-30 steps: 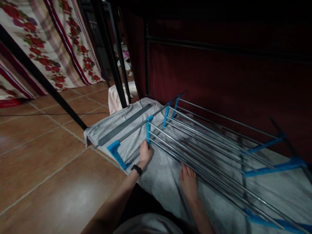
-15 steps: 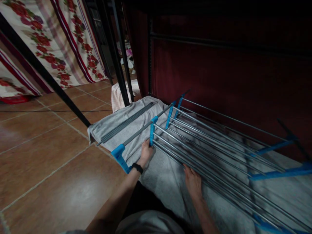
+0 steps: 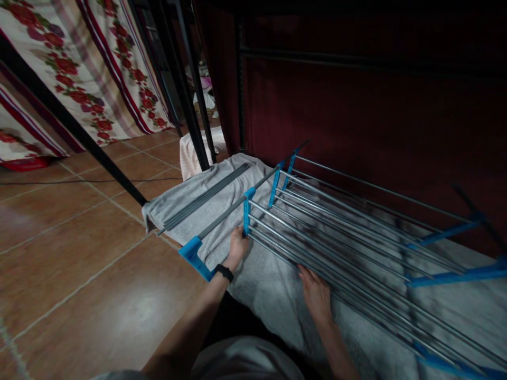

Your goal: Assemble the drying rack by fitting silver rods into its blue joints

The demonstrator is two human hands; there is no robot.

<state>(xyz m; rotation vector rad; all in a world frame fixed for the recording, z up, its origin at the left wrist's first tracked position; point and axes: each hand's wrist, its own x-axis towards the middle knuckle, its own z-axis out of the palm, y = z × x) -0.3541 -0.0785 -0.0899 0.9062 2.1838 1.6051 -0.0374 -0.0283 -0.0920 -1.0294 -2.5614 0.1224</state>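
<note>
1. Rack of silver metal rods with bright blue plastic connectors (image 3: 356, 232), lying on its side on the grey towel, close along the dark red curtain. It is the thing I am working on.
2. My left hand (image 3: 237, 247): fingers curled round the near end of a rod, just under the blue plastic connector (image 3: 246, 210); a black wristband (image 3: 224, 272) sits on that wrist.
3. My right hand (image 3: 316, 294): laid flat on the towel, fingers stretched out and touching the nearest rods from below; whether they close round one I cannot tell.
4. Change since a second ago: my left hand has kept its hold at the same connector, while my right has slid a little further along the rods. The rack itself lies much as it did, so the fitting is not yet finished, I judge.
5. Grey towel (image 3: 269, 285), spread over the brown tiled floor (image 3: 79, 253) beneath the rack.
6. Bundle of loose dark grey rods (image 3: 204, 199), lying on the towel's far corner, apart from the rack.
7. Black metal poles (image 3: 186, 89), slanting up beside the towel.
8. Floral cloth with red stripes (image 3: 79, 68), hanging behind.
9. Writing, brands, labels: none legible.
</note>
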